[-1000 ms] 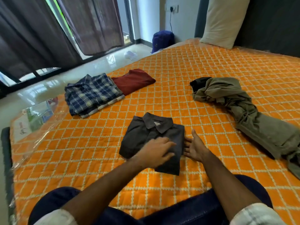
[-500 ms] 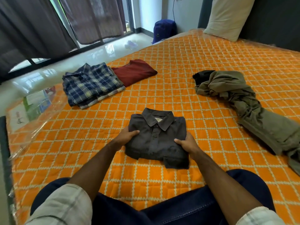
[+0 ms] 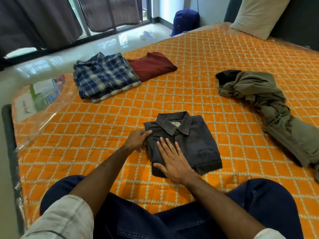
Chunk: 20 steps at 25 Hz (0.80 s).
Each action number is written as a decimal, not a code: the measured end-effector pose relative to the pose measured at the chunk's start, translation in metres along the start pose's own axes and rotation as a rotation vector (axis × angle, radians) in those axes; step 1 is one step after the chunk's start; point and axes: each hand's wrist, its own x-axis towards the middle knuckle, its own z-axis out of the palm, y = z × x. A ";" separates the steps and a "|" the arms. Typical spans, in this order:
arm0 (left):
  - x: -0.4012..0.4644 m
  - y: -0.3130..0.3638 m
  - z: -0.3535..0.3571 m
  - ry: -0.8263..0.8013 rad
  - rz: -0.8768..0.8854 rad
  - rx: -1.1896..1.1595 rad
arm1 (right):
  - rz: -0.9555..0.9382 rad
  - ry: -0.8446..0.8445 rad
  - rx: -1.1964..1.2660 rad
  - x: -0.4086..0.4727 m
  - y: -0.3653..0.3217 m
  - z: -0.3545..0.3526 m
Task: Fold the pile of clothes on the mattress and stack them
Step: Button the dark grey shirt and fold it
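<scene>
A folded dark grey collared shirt (image 3: 195, 140) lies on the orange quilted mattress (image 3: 198, 83) just in front of my knees. My left hand (image 3: 137, 139) grips the shirt's left edge, thumb on top. My right hand (image 3: 172, 159) lies flat on the shirt's left half with straight, spread fingers. To the far left is a stack with a folded blue plaid shirt (image 3: 103, 75) on top, and a folded maroon shirt (image 3: 151, 65) beside it. Unfolded olive trousers (image 3: 269, 107) lie crumpled at the right, over a black garment (image 3: 226, 75).
A cream pillow (image 3: 259, 16) leans on the dark headboard at the far right. A blue bag (image 3: 185, 20) stands on the glossy floor by the mattress corner. Curtains hang over the window on the left. Packaging under plastic film (image 3: 43, 94) covers the mattress's left corner.
My right hand left the shirt's right edge and now lies flat on its left half. My left hand stays at the left edge. The shirt has turned slightly anticlockwise.
</scene>
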 end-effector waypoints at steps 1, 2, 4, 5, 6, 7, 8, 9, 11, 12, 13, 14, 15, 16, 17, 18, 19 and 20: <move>0.001 -0.003 0.000 0.029 0.012 0.046 | -0.012 0.011 -0.036 -0.001 0.001 0.003; 0.001 -0.004 0.002 0.072 0.034 0.092 | -0.034 0.019 -0.057 -0.002 0.003 0.002; -0.001 -0.005 0.006 0.182 0.090 0.176 | -0.064 0.099 -0.083 -0.009 0.002 -0.002; -0.001 -0.005 0.006 0.194 0.111 0.184 | -0.078 0.171 -0.098 -0.014 0.000 -0.003; -0.003 -0.005 0.005 0.163 0.122 0.166 | -0.092 0.247 -0.108 -0.017 -0.004 -0.002; -0.006 -0.006 0.002 0.093 0.112 0.139 | -0.091 0.308 -0.097 -0.019 -0.008 -0.002; -0.009 -0.006 -0.002 0.014 0.101 0.119 | -0.075 0.338 -0.069 -0.020 -0.011 -0.002; -0.013 -0.006 -0.006 -0.040 0.097 0.111 | -0.063 0.352 -0.050 -0.020 -0.012 -0.003; -0.018 -0.004 -0.009 -0.060 0.121 0.129 | -0.080 0.373 -0.057 -0.019 -0.012 -0.006; -0.019 -0.002 -0.008 -0.038 0.137 0.172 | -0.106 0.384 -0.073 -0.018 -0.013 -0.009; -0.019 -0.001 -0.006 0.011 0.160 0.245 | -0.135 0.396 -0.091 -0.017 -0.015 -0.011; -0.020 0.001 -0.004 0.069 0.181 0.316 | -0.168 0.406 -0.111 -0.017 -0.016 -0.011; -0.021 0.002 -0.002 0.103 0.191 0.348 | -0.197 0.407 -0.133 -0.017 -0.018 -0.012; -0.021 0.002 -0.002 0.097 0.189 0.326 | -0.213 0.402 -0.155 -0.017 -0.020 -0.013; -0.023 0.001 -0.002 0.059 0.165 0.262 | -0.210 0.398 -0.172 -0.016 -0.021 -0.013; -0.024 -0.001 -0.002 0.017 0.126 0.200 | -0.196 0.399 -0.176 -0.015 -0.021 -0.014; -0.026 -0.003 -0.002 -0.010 0.093 0.144 | -0.179 0.401 -0.165 -0.014 -0.022 -0.014; -0.027 -0.004 -0.001 -0.016 0.067 0.086 | -0.170 0.399 -0.137 -0.013 -0.023 -0.014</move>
